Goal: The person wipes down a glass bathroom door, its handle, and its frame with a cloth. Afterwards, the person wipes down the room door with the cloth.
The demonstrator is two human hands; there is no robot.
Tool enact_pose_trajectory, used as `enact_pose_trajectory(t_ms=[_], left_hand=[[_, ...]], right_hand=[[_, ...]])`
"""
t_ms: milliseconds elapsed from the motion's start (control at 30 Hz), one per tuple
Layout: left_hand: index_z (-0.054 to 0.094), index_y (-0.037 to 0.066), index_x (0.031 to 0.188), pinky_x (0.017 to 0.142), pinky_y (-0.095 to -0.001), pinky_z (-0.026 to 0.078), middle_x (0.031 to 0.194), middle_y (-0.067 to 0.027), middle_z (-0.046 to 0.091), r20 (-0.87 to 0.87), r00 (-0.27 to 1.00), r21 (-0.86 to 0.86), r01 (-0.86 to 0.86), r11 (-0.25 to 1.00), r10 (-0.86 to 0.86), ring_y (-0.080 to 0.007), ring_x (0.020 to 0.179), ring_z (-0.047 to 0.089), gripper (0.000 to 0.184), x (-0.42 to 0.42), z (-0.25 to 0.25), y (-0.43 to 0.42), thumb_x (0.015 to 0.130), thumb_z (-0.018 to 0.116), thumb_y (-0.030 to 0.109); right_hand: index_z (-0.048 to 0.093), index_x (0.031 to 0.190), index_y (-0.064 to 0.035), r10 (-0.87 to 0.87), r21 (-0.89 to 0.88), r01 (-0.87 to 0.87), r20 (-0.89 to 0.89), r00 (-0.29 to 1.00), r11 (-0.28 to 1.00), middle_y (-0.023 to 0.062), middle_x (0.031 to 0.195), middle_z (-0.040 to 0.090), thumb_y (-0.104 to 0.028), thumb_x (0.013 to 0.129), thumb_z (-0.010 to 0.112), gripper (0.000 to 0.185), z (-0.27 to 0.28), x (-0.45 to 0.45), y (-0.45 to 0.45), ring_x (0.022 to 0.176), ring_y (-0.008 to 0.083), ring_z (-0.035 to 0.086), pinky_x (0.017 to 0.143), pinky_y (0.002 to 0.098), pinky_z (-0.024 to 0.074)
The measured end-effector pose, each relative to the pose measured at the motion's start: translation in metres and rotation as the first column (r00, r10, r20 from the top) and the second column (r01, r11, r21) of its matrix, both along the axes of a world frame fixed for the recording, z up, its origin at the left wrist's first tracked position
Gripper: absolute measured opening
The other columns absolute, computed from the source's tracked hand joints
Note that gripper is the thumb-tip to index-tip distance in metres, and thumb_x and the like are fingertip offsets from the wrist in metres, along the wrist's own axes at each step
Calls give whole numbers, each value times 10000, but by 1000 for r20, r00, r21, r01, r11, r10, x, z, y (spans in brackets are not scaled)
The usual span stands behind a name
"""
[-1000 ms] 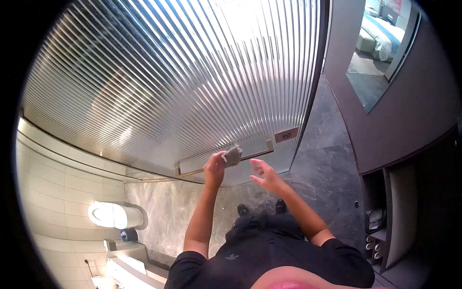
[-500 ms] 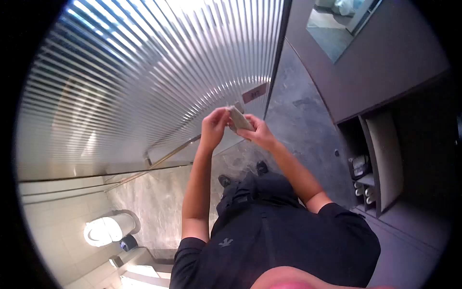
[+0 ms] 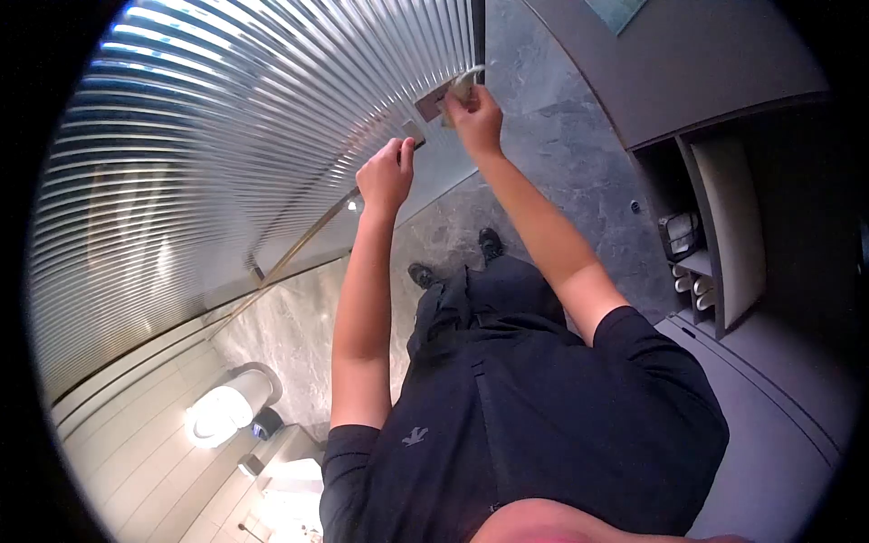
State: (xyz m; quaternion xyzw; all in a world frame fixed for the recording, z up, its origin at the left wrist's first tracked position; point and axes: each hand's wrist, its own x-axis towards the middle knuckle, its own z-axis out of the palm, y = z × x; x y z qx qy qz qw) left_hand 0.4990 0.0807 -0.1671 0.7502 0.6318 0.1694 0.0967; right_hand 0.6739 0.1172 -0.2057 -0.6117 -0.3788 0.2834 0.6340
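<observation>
My right hand (image 3: 476,118) is closed around a pale beige folded cloth (image 3: 463,87). It holds the cloth against the outer edge of the ribbed glass door (image 3: 299,118), beside a small brownish plate (image 3: 433,101). A strip of the cloth sticks out past the fingers. My left hand (image 3: 385,174) is raised lower on the door's side, fingers curled in, with nothing visible in them. Just above its fingertips is a small metal door fitting (image 3: 414,133); whether the hand touches it I cannot tell.
A metal bar (image 3: 303,242) runs along the lower door. A toilet (image 3: 226,409) stands on the left beside a small dark bin (image 3: 266,423). To the right is a grey cabinet (image 3: 692,72) with an open shelf of items (image 3: 688,258). Grey marbled floor (image 3: 561,154) lies below.
My hands have moved apart. The right one has carried the beige cloth up to the door's edge; the left one has let go of it and curled its fingers.
</observation>
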Motion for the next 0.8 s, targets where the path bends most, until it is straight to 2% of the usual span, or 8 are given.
enact_pose_trajectory(t_ms=[100, 200, 233, 333, 367, 500, 600, 800], left_hand=[[640, 131, 862, 596, -464, 490, 758, -115, 674, 17, 1000, 72, 24, 997, -25, -347, 721, 662, 367, 2, 3, -1, 982, 486, 441], [643, 139, 874, 605, -469, 491, 769, -115, 675, -4, 1000, 33, 25, 999, -25, -347, 727, 662, 355, -2, 0, 0, 982, 486, 439], [641, 140, 883, 611, -473, 491, 773, -117, 675, -20, 1000, -4, 10, 1000, -10, -352, 733, 660, 357, -1, 4, -1, 983, 482, 444], [640, 142, 897, 618, -472, 494, 775, -119, 677, -30, 999, -33, 24, 999, -25, -356, 740, 661, 362, -5, 1, 0, 983, 476, 452], [641, 141, 910, 624, -473, 495, 790, -114, 683, -26, 999, -69, 19, 997, -21, -360, 747, 661, 368, -6, 2, -1, 984, 470, 458], [643, 140, 916, 628, -472, 491, 808, -112, 684, -20, 1000, -45, 11, 999, -11, -361, 751, 659, 377, -5, 2, -3, 990, 456, 459], [642, 139, 916, 634, -471, 494, 814, -109, 686, 12, 1000, -14, 28, 1000, -28, -357, 758, 662, 384, -6, 4, -5, 992, 447, 461], [645, 143, 932, 657, -476, 494, 830, -112, 689, -13, 1000, -72, 0, 997, -1, -364, 779, 661, 373, -8, -1, -3, 993, 446, 453]], right_hand=[[718, 920, 0, 84, -132, -72, 81, 993, 989, 141, 832, 737, -226, 818, 755, 251, -4, -5, -2, 764, 178, 714, 694, 310, 525], [718, 874, -7, 205, 137, -197, -41, 978, 971, 153, 773, 714, -235, 814, 746, 237, 20, -17, -7, 663, 201, 696, 643, 339, 523], [727, 889, -1, 223, 81, -238, 155, 962, 968, 113, 766, 723, -236, 825, 745, 243, 47, -13, -13, 652, 161, 687, 618, 325, 536], [733, 856, 5, 307, 93, -295, -396, 865, 951, 62, 756, 715, -234, 846, 737, 240, 44, -10, 1, 671, 128, 675, 577, 298, 538], [702, 874, 6, 263, 14, -285, -423, 867, 959, 50, 772, 703, -226, 847, 756, 240, 40, -7, 0, 699, 109, 670, 547, 283, 534], [595, 924, -1, 124, 36, -119, -319, 939, 992, 105, 803, 710, -211, 804, 810, 324, 21, -13, 5, 720, 138, 686, 624, 292, 549], [606, 897, 6, 256, 215, -206, -242, 936, 955, 113, 780, 709, -207, 798, 812, 312, 50, -21, 11, 718, 160, 695, 647, 304, 546], [635, 889, 20, 149, 16, -149, -133, 980, 989, 121, 795, 711, -111, 794, 740, 193, 31, -19, 9, 735, 184, 701, 694, 320, 550]])
